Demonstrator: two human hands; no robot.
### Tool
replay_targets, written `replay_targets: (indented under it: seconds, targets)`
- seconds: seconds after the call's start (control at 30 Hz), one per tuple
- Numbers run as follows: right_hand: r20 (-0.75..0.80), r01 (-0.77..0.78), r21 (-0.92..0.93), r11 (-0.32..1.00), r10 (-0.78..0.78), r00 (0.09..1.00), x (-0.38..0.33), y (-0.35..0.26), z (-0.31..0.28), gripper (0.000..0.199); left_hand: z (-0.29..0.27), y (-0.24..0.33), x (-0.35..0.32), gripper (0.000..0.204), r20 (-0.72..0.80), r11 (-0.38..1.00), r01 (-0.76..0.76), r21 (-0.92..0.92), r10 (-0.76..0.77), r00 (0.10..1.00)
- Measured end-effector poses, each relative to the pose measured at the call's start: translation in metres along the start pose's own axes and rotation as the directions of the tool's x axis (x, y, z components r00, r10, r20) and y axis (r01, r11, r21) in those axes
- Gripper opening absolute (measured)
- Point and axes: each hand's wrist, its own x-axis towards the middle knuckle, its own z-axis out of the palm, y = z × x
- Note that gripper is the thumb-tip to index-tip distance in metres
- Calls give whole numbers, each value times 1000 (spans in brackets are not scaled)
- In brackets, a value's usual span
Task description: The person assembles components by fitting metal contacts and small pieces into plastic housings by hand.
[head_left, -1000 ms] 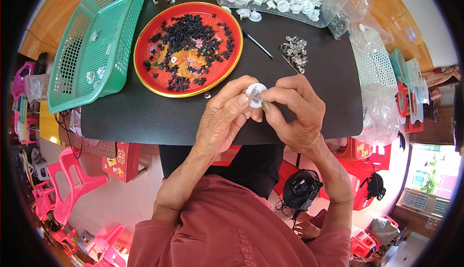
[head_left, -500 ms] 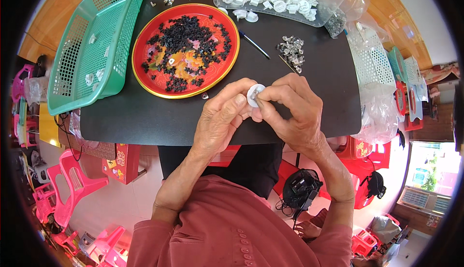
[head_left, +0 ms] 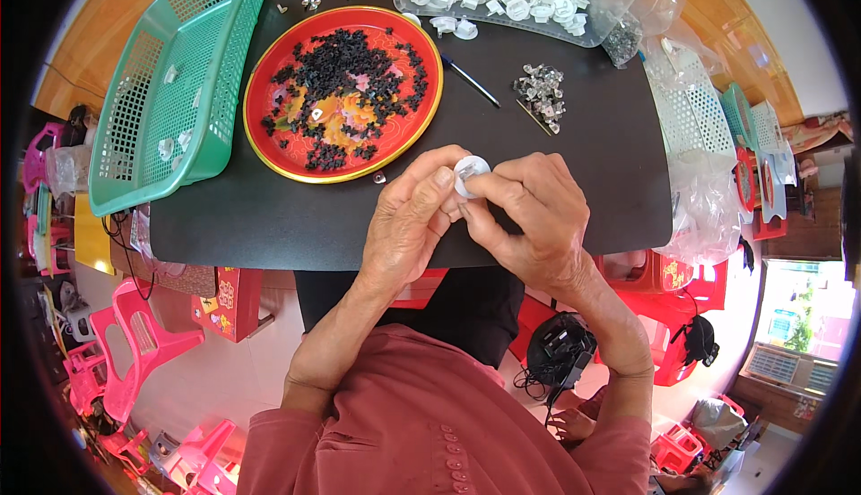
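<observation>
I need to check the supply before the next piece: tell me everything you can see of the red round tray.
The red round tray is a shallow dish with a thin yellow rim, glossy like plastic or lacquered metal, with an orange and pink pattern at its centre. It lies flat on the black table, just right of the green mesh basket; whether they touch is unclear. A loose scatter of small black parts covers much of it, with one small white piece among them. Neither hand touches it.

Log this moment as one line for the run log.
left hand: holds white round part | right hand: pinches same part | red tray: small black pieces | green basket: few white parts
</observation>
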Motion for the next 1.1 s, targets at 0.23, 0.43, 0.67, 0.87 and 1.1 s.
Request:
replay_targets:
  seconds: [0.23, 0.43, 0.67, 0.87, 1.1]
  targets:
    - [-5, -66, 56, 996, 67, 998, 0, 0, -1, 27, -1, 1, 1, 32, 0, 1000, 25, -2, -25, 1000]
    - [48, -75, 79, 994, 71, 996, 2, 6, -4, 29, -1, 3, 1, 36, 60, 998, 63, -27, -61, 996]
    - [-7, 66, -2, 998, -66, 998, 0, 14, -2, 32, -2, 1, 1, 31, 62, 996, 53, -68, -49, 997]
    - [-24, 91, -23, 996, -91, 996, 1, 12, 1, 32, -1, -1, 0, 30, 8, 1000, 28, -3, -28, 1000]
    - [59, -259, 209, 943, 253, 966, -2, 3, 2, 23, 0, 0, 1, 31, 33, 999, -40, 18, 40, 999]
